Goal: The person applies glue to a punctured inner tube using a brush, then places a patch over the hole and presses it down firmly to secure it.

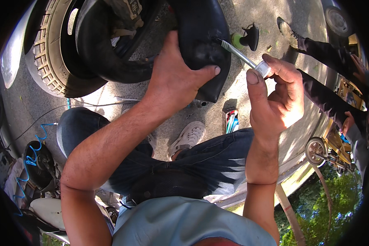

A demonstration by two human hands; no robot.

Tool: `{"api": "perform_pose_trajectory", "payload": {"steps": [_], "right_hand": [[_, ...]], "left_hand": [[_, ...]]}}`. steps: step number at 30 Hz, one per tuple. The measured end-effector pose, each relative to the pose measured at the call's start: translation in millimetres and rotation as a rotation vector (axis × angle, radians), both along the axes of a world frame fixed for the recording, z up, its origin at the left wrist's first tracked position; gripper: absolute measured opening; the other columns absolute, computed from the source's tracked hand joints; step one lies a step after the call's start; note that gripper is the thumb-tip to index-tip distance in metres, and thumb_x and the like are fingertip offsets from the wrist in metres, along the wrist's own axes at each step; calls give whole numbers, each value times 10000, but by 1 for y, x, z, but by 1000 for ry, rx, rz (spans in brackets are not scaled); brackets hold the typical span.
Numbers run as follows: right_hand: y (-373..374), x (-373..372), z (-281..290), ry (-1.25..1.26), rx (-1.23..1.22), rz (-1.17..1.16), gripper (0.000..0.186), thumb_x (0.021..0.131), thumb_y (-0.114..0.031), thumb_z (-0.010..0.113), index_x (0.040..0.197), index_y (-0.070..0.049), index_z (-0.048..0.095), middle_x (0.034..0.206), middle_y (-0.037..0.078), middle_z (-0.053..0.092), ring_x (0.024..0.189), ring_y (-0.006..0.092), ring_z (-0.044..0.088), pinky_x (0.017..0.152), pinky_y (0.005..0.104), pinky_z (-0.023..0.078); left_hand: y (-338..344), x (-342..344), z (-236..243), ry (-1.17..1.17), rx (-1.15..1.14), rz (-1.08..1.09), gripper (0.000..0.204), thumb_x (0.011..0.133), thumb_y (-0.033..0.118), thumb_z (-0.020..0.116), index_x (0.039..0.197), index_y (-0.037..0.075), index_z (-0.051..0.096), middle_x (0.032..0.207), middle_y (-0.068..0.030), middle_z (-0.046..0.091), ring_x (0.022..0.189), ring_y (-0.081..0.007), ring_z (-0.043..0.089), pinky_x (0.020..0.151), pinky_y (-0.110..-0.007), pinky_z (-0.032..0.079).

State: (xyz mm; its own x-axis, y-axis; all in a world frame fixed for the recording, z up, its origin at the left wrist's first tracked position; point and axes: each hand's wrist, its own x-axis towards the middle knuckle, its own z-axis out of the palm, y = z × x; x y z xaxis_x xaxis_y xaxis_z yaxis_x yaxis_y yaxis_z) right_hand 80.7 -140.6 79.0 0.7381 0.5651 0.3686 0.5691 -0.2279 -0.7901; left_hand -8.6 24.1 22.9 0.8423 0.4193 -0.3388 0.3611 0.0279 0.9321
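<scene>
Far left: a grey treaded tyre (49, 53) is leaning on the pavement (217, 119), and a coiled blue hose (36, 141) is trailing along the ground below it. Beside the tyre, a black inner tube (110, 57) is curving up out of its opening and looping toward the centre.

Centre: my left hand (174, 78) is closing its grip around a folded section of the black inner tube, thumb pressing on the near face and fingers wrapping behind it, so that this part is being held above the pavement and in front of my knees. My jeans (201, 160) and one white shoe (188, 137) are showing beneath the tube. A small open box (231, 120) holding blue and red items is lying on the pavement just right of the shoe.

Right of centre: a metal valve stem (237, 52) is projecting from the tube toward my right hand (275, 98). That grip is pinching a small silvery cap-like piece (262, 69) at the stem's outer end, between thumb and forefinger; whether the piece is touching the stem tip or sitting just off it I cannot tell. A black object with a green part (246, 39) is resting on the ground behind the stem.

Far right: another person's dark-sleeved arms (328, 98) are reaching in, near a small yellow wheeled machine (328, 149).
</scene>
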Motion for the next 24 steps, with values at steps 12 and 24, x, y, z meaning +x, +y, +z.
{"api": "perform_pose_trajectory", "payload": {"steps": [12, 24], "right_hand": [[1, 6, 10, -304, -226, 139, 416, 698, 99, 789, 1093, 49, 667, 1102, 169, 611, 987, 242, 618, 888, 336, 517], [8, 1, 5, -386, -168, 134, 484, 585, 107, 754, 1047, -35, 723, 1017, 129, 619, 853, 225, 634, 716, 318, 548]], "left_hand": [[-2, 1, 1, -7, -37, 16, 709, 775, 168, 869, 1308, -39, 451, 1157, -158, 642, 1033, -214, 681, 891, -347, 585], [-3, -1, 0, -34, -44, 51, 715, 732, 161, 875, 1272, -36, 450, 1127, -207, 662, 1016, -279, 696, 871, -377, 581]]}}
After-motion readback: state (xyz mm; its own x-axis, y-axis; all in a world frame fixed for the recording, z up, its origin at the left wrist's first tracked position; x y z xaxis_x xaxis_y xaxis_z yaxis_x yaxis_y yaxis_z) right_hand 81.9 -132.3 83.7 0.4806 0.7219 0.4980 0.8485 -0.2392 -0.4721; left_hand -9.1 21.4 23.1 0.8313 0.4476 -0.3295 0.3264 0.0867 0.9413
